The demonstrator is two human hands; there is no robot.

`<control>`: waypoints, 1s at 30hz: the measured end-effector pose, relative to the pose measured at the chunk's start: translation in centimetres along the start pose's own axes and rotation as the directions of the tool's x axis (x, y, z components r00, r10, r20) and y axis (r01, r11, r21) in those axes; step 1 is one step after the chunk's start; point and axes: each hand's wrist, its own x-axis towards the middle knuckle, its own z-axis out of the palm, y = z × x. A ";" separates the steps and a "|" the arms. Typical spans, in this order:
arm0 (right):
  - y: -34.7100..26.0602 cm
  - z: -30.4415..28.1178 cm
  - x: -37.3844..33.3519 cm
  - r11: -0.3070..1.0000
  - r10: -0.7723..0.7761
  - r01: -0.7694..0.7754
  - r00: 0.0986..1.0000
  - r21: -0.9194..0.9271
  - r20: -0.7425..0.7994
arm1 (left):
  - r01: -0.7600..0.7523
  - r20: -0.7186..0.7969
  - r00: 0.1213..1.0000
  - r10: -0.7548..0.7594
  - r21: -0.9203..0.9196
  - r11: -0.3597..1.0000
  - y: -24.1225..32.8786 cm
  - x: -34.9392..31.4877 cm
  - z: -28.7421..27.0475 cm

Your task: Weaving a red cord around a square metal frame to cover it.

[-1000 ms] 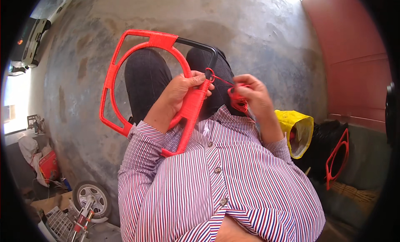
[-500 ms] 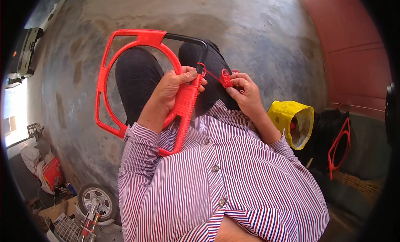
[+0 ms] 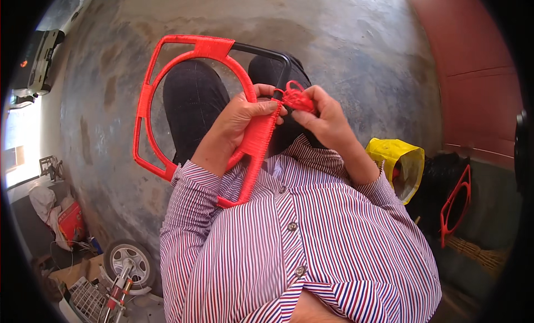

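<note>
A square metal frame with a round ring inside it rests over my lap, mostly wrapped in red cord. One stretch of black bar at its far right corner is bare. My left hand grips the wrapped right side, thumb on top where the winding ends. Close beside that bar, my right hand pinches a looped bundle of red cord. The bundle is slightly blurred, and its strand reaches the bar near my left fingertips.
To my right stand a yellow bag, a black bag and another red ring frame. At the lower left are a wheel, a wire basket and a red box. A red wall rises on the right.
My right hand has brought the cord bundle left, up against the bare bar, and the strand between them is shorter. The frame has shifted slightly right in view; my left hand keeps its grip.
</note>
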 end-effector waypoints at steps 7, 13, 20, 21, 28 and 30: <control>-2.5 -0.5 -1.9 0.915 0.047 -0.078 0.995 0.395 0.089 | -0.004 -0.009 1.000 0.005 0.030 1.000 -0.2 0.4 -0.8; -3.3 -7.6 -1.1 0.960 0.096 -0.058 0.987 0.274 -0.127 | -0.022 -0.047 0.999 0.023 0.030 0.999 0.1 0.0 0.0; 4.6 -32.6 -7.9 0.621 0.010 0.586 0.658 0.521 -0.753 | -0.026 -0.017 1.000 0.025 -0.081 0.996 -0.2 0.6 0.0; 3.6 -31.1 -7.3 0.648 0.065 0.560 0.634 0.516 -0.770 | -0.022 -0.034 0.999 0.019 -0.094 0.995 -0.2 0.6 -0.2; -1.3 -8.8 -4.0 0.997 0.075 -0.073 0.995 -0.035 0.060 | 0.027 -0.040 0.999 -0.030 -0.087 0.996 0.0 0.5 -0.2; -0.9 -4.2 -2.0 0.895 -0.130 0.268 0.921 -0.356 0.367 | 0.031 -0.036 0.999 -0.034 -0.084 0.996 0.1 0.2 -0.1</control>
